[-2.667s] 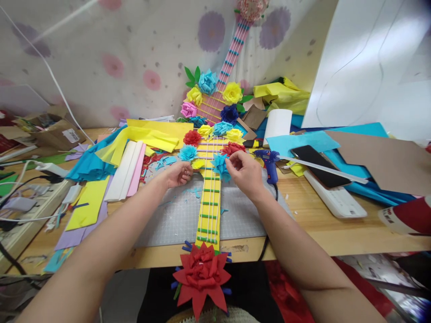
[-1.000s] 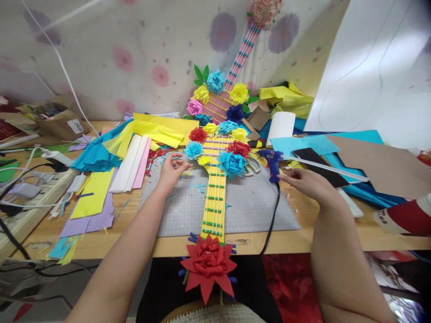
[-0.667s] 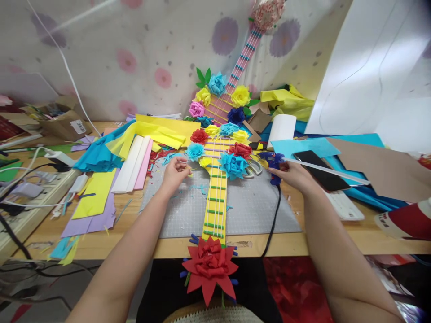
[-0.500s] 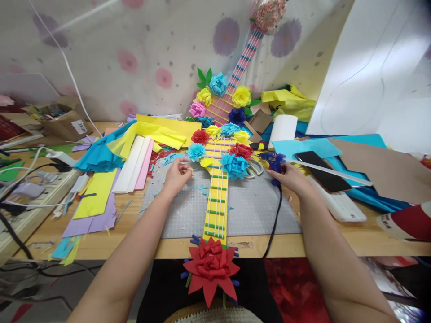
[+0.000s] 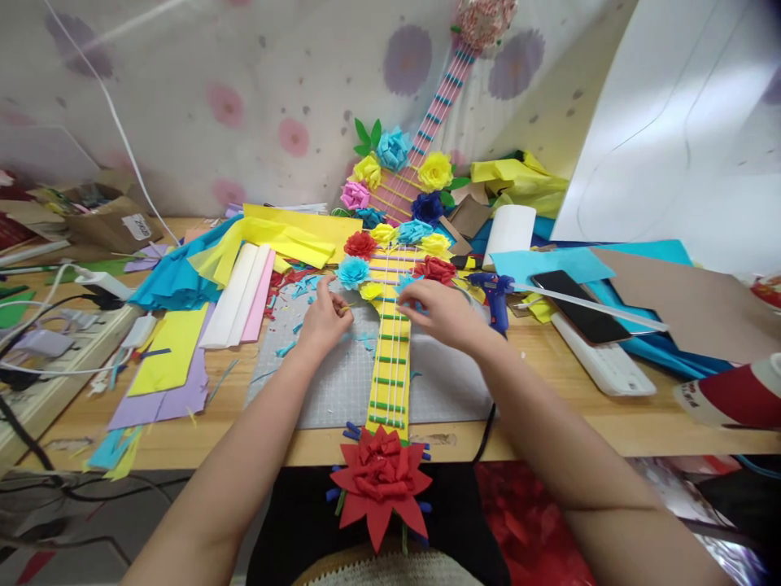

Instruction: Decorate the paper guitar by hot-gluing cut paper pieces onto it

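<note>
A yellow paper guitar (image 5: 390,350) with green frets, white strings and paper flowers lies upon the grey cutting mat (image 5: 451,387). Its large red flower (image 5: 384,480) hangs over the table's near edge. Left of the neck, my left hand (image 5: 326,319) pinches a small yellowish piece (image 5: 345,308). My right hand (image 5: 442,313) is over the right side of the guitar and hides much of the blue flower there; its fingers are bent close together, and what they hold, if anything, is hidden. The blue glue gun (image 5: 497,301) rests on the table to the right, untouched.
A pink flowered guitar (image 5: 442,102) leans at the back. Crepe paper (image 5: 176,264) and a power strip (image 5: 79,342) are at left. On the right are a black phone (image 5: 579,305), a white device (image 5: 604,358) and a red-and-white cup (image 5: 732,395).
My right hand has let go of the glue gun and moved left over the guitar. My left hand remains beside the neck, still pinching the small piece.
</note>
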Demonstrator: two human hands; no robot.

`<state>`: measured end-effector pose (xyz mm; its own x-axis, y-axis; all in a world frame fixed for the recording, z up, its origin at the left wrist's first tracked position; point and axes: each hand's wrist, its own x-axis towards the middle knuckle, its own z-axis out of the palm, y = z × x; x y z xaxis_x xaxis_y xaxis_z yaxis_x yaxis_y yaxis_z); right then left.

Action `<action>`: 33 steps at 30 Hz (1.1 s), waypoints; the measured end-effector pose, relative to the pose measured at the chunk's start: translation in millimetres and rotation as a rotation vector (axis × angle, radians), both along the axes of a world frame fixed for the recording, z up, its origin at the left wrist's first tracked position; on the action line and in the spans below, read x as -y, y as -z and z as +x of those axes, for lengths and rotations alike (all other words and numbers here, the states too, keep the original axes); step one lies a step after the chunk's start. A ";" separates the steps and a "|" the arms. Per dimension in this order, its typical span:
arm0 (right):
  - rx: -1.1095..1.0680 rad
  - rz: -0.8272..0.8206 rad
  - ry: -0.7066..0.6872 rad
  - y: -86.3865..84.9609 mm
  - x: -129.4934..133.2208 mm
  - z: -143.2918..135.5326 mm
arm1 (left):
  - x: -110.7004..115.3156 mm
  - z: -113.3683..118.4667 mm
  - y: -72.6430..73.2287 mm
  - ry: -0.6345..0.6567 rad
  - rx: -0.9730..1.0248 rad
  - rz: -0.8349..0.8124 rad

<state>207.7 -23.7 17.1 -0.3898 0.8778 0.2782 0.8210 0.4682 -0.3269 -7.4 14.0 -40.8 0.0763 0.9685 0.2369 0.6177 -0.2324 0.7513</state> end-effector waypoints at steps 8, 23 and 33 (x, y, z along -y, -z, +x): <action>0.305 0.070 -0.221 12.0 -39.2 -77.2 | 1.6 -2.5 -0.4 0.002 -0.113 -0.021; -0.397 -0.176 -0.198 18.3 -55.0 -53.2 | 2.6 -15.5 -12.3 0.056 0.029 -0.094; -0.376 -0.094 -0.377 23.6 -59.0 -50.5 | 5.9 -13.9 -19.3 0.233 0.893 -0.747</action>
<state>157.2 35.3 -6.5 -0.5713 0.7243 0.3860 0.4200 0.6621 -0.6207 -21.2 8.1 -21.5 0.3639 0.8740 -0.3221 -0.1932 0.4091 0.8918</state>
